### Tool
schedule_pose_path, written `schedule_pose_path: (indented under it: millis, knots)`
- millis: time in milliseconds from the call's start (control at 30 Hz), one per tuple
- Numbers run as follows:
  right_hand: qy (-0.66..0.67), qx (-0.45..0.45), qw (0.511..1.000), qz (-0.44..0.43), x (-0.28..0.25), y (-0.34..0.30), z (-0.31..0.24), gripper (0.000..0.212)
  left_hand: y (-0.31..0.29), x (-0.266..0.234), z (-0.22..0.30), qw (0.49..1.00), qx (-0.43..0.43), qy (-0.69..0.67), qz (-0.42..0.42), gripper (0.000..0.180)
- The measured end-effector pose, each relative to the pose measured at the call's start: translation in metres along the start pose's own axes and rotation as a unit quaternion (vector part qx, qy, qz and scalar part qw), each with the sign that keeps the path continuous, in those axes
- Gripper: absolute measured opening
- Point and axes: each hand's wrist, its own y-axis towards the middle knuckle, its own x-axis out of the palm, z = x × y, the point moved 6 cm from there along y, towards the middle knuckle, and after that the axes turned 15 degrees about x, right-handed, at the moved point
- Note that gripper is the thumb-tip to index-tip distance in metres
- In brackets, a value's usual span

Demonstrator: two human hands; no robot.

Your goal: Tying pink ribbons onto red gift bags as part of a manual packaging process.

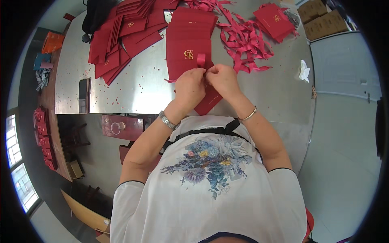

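Both hands were up at the near edge of the steel worktop point(133, 87), working on one red ribbon point(201, 60). The left hand point(189, 86) and right hand point(222, 79) sat side by side, touching, fingers pinched shut on the ribbon where it met a red folder point(207, 101). A loop of the ribbon stood up just above the knuckles. The folder lay tilted under the hands, with its lower corner poking over the worktop edge toward the person.

Right behind the hands was one tall stack of red folders point(190, 36) with a gold emblem on the top one. I couldn't count how many were in it. To the left there was a messier fanned-out pile point(121, 38), too overlapped to count either. A third, smaller stack point(274, 20) sat at the far right. Between that and the middle stack lay one big tangle of loose ribbons point(243, 40), way too many to number.

Other bits: one dark phone point(84, 95) lay flat on the left part of the worktop, one crumpled white rag point(304, 71) lay on the right, and little red scraps were sprinkled all over the steel. One watch point(168, 120) was on the left wrist and one bangle point(248, 115) on the right. Two cardboard boxes point(324, 18) sat past the far right corner.
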Motion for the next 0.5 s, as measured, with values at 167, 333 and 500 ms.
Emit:
schedule_pose_path:
  millis: [167, 333, 500]
  knots:
    - [-0.048, -0.112, 0.992, 0.025, -0.003, -0.012, -0.009, 0.017, 0.000, 0.003, -0.041, 0.942, -0.184, -0.280, -0.033, 0.019]
    - [0.091, -0.042, 0.992, -0.079, 0.003, -0.006, 0.006, 0.022, 0.012, 0.004, -0.038, 0.945, -0.130, -0.272, -0.127, 0.015]
    - [-0.011, -0.072, 0.996, -0.057, 0.002, -0.014, 0.015, 0.038, 0.013, 0.003, -0.031, 0.986, -0.054, -0.134, -0.082, 0.009]
